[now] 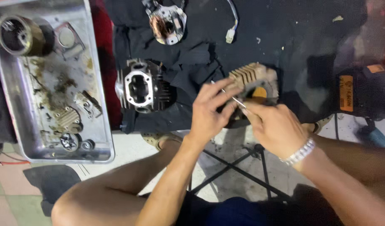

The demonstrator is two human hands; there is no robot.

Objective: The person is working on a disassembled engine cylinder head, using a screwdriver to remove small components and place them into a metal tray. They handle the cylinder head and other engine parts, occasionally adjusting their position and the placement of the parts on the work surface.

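The person's left hand [209, 111] is closed around the near side of a finned metal engine part [251, 79], fingers curled against its ribbed edge and thumb side toward the camera; the part sits on a dark cloth [192, 54] at the centre right of the view, tilted with its fins facing up and left. The right hand [276, 127], with a metal bracelet [300, 152] at the wrist, pinches a thin metal rod-like tool [232, 97] between thumb and fingers; the tool runs up and left across the left hand's fingers, its tip just beside the finned part. The two hands touch or nearly touch; which cannot be told. To the left on the same cloth lies a dark engine cylinder [142, 90] with cooling fins and an open bore, well apart from the hands. Above it rests a coil plate with copper windings [165, 21], and near it a white connector [230, 35] on a short wire. At far left a dirty metal tray [102, 104] holds a round housing [18, 35], a gasket-shaped plate [67, 38] and several small greasy parts. A black and orange device [360, 92] stands at the right edge.
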